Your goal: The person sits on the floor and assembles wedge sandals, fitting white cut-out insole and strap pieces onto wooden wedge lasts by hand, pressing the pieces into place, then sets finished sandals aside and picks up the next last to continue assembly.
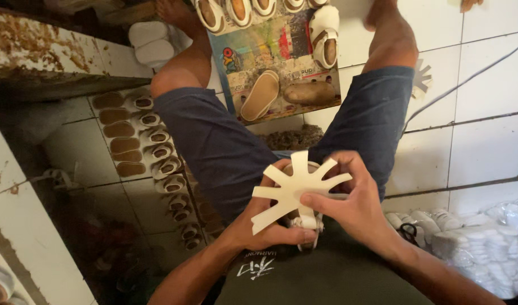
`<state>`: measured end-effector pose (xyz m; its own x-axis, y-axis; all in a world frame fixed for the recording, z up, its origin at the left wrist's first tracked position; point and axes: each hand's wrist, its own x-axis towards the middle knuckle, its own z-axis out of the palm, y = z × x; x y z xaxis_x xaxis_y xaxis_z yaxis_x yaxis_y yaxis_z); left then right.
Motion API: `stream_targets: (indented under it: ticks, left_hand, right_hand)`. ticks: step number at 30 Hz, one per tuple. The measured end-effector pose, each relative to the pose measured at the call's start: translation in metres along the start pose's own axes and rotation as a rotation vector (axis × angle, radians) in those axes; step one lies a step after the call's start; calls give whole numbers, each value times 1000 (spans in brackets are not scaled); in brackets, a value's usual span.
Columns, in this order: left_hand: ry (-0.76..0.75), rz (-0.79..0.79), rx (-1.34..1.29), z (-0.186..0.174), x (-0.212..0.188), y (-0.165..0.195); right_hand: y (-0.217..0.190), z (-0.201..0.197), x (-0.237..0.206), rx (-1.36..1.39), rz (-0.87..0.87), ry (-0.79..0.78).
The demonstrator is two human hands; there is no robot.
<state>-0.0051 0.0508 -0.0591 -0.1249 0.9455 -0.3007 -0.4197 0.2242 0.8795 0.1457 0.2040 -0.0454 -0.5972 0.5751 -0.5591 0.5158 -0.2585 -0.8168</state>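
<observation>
Cream upper (296, 189) pinched by right hand (355, 206); left hand (270, 226) grips sandal (307, 220) beneath — centre straps before pressing

Both hands (321, 212) gripping cream star-shaped cutout (296, 189), small sandals (163, 166) rowed on floor

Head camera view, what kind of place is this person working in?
Probably a small home shoemaking workshop. Both hands fit a cream star-shaped cut upper piece, rows of unfinished white sandals line the tiled floor, and soles rest on a cardboard sheet.
</observation>
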Motion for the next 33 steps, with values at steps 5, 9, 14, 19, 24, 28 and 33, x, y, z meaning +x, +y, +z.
stream_targets:
  ticks: [5, 9, 14, 19, 24, 28, 33]
  left_hand:
    - [-14, -65, -24, 2, 0, 9]
    - [-11, -98, 0, 0, 1, 13]
    - [18, -201, -76, 2, 0, 16]
    - [-1, -258, -87, -6, -3, 23]
    - [-94, -193, -357, -21, -8, 24]
    - [115, -300, -90, -3, -1, 4]
    - [102, -189, -125, 0, 0, -11]
  right_hand:
    - [-3, -1, 2, 171, 131, -191]
    - [4, 1, 3, 215, 94, -219]
    - [15, 1, 6, 201, 52, -267]
    - [21, 3, 7, 177, 73, -282]
    - [25, 3, 6, 198, 100, -282]
    - [30, -1, 5, 251, 88, -308]
    - [35, -8, 3, 319, 120, -333]
